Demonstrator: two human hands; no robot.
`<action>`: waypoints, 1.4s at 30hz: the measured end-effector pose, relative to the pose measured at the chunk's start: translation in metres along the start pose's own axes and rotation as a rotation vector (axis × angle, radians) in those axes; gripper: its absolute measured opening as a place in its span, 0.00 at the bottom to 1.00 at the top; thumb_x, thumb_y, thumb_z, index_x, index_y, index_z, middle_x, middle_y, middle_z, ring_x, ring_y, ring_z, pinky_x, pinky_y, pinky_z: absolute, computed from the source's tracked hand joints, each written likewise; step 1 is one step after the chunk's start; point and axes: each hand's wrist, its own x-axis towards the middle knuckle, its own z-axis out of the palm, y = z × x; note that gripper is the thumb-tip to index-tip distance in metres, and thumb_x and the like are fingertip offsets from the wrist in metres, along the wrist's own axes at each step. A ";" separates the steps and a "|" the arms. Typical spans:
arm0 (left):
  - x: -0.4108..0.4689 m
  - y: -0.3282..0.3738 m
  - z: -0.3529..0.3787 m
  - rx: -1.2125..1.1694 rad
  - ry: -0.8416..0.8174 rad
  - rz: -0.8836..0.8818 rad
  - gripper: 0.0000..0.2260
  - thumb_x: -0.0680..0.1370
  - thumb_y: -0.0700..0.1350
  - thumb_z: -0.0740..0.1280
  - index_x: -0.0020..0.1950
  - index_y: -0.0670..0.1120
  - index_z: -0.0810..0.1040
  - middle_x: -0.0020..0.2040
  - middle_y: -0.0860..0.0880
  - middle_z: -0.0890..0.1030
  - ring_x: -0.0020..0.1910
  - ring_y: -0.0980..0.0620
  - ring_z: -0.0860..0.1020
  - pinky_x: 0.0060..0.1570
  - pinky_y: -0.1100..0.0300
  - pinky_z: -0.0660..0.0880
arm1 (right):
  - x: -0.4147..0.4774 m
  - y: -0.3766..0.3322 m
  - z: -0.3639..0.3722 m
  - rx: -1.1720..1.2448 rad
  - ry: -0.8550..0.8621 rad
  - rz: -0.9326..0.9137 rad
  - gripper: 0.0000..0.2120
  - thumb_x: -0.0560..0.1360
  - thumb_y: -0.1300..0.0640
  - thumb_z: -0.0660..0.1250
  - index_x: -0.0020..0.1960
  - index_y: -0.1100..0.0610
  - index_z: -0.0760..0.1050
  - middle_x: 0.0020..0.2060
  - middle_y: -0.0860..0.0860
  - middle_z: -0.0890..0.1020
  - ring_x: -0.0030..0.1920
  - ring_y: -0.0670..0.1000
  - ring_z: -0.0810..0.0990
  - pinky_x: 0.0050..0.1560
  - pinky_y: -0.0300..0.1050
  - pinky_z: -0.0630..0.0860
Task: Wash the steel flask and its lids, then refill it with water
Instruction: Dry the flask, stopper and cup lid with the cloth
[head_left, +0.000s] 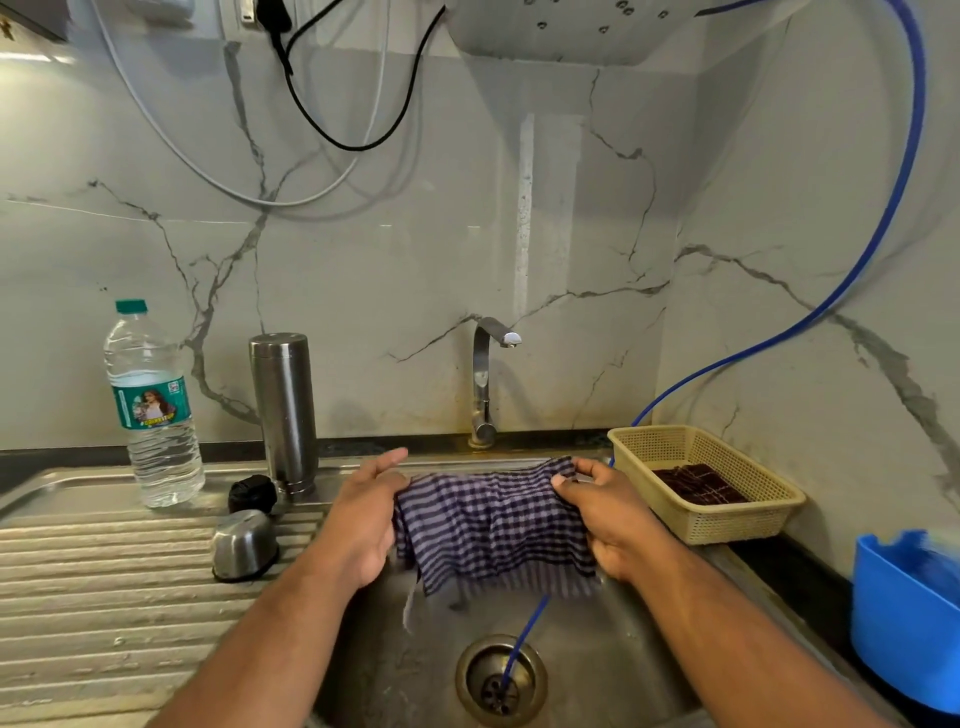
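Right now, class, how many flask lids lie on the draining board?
2: a black lid beside the steel flask's base, and a steel cap nearer the camera.

My left hand (363, 525) and right hand (618, 525) are bare; left forearm (249, 649) and right forearm (737, 639) are uncovered as far as I see.

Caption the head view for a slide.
Left hand and right hand stretch a checked cloth over the sink, while the steel flask, steel cap and black stopper sit on the drainboard.
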 end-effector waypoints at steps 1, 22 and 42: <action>-0.001 0.003 0.001 -0.027 -0.012 0.044 0.16 0.85 0.36 0.58 0.67 0.50 0.78 0.56 0.39 0.85 0.54 0.41 0.85 0.55 0.46 0.81 | 0.000 -0.001 -0.002 -0.052 -0.013 -0.011 0.22 0.80 0.64 0.69 0.73 0.56 0.71 0.61 0.56 0.83 0.57 0.57 0.84 0.55 0.54 0.83; -0.025 0.020 0.012 -0.083 -0.496 0.215 0.18 0.85 0.40 0.55 0.70 0.48 0.78 0.66 0.45 0.81 0.65 0.44 0.80 0.62 0.51 0.75 | -0.011 0.010 -0.019 0.027 -0.962 0.133 0.42 0.73 0.42 0.77 0.78 0.60 0.65 0.74 0.63 0.72 0.75 0.62 0.69 0.78 0.63 0.60; -0.008 0.000 -0.005 0.430 -0.647 -0.051 0.39 0.65 0.47 0.84 0.70 0.67 0.73 0.71 0.49 0.71 0.71 0.44 0.71 0.66 0.46 0.75 | -0.013 -0.023 -0.016 0.158 -0.375 0.242 0.21 0.72 0.71 0.72 0.65 0.64 0.78 0.57 0.64 0.84 0.50 0.58 0.86 0.52 0.51 0.85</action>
